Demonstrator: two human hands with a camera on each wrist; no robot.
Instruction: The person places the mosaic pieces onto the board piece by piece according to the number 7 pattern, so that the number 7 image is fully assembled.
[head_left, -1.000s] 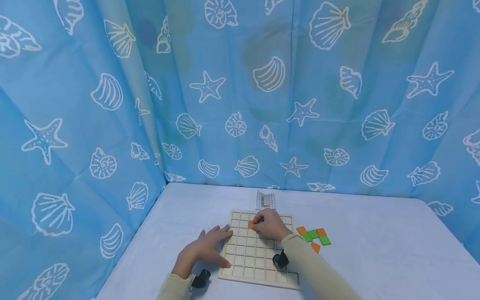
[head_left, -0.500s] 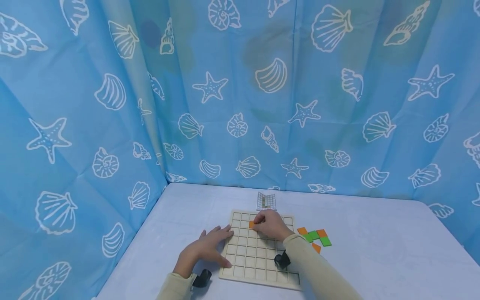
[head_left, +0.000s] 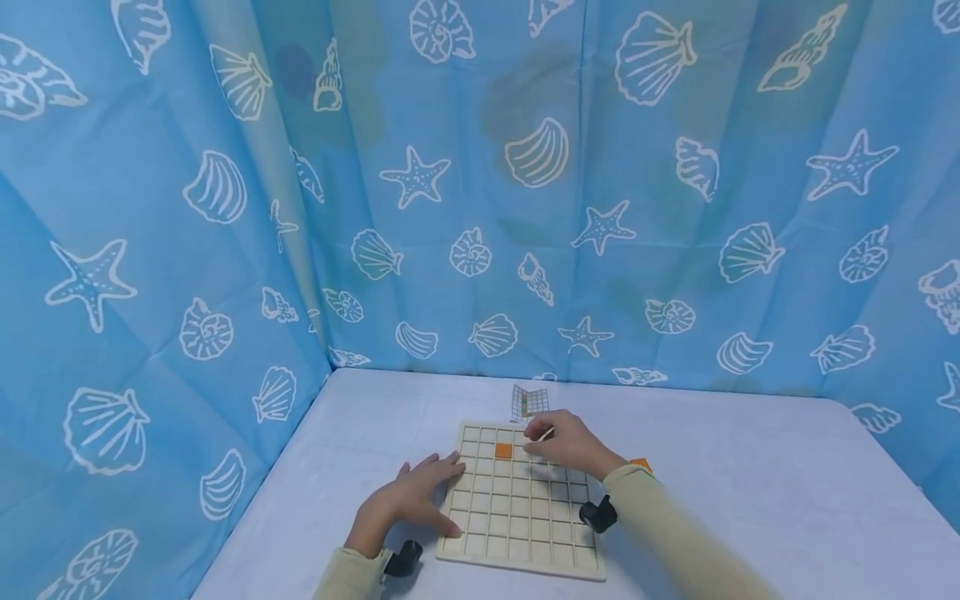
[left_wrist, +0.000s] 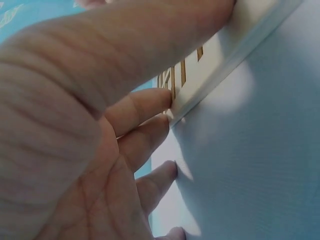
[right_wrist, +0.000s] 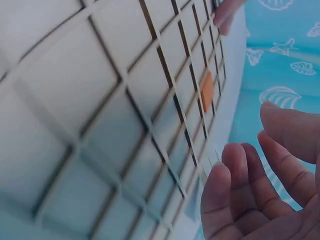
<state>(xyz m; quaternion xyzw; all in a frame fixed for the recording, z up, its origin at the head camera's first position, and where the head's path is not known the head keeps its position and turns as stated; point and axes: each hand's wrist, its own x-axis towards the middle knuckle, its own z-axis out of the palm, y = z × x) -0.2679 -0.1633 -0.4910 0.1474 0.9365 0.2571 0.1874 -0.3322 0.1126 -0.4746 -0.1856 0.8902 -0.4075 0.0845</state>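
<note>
A pale wooden grid board (head_left: 517, 527) lies on the table, with one orange square tile (head_left: 503, 452) in a cell of its second row from the far edge. My left hand (head_left: 412, 497) is spread at the board's left side, its thumb and some fingertips touching the edge; other fingertips rest on the tablecloth in the left wrist view. Over the far right part of the board hovers my right hand (head_left: 570, 442), fingers loosely bent and holding nothing. The right wrist view shows a gap between its thumb and fingers (right_wrist: 240, 175).
A folded card printed with a grid (head_left: 528, 403) stands behind the board. To the right, my forearm hides most of the loose tiles; one orange tile (head_left: 641, 464) peeks out. A blue shell-print curtain (head_left: 480, 208) hangs behind and left of the white table (head_left: 750, 467).
My right hand has let go of the orange tile and moved right. That tile now lies uncovered in its cell, while my sleeve covers most loose tiles. The left hand stays put.
</note>
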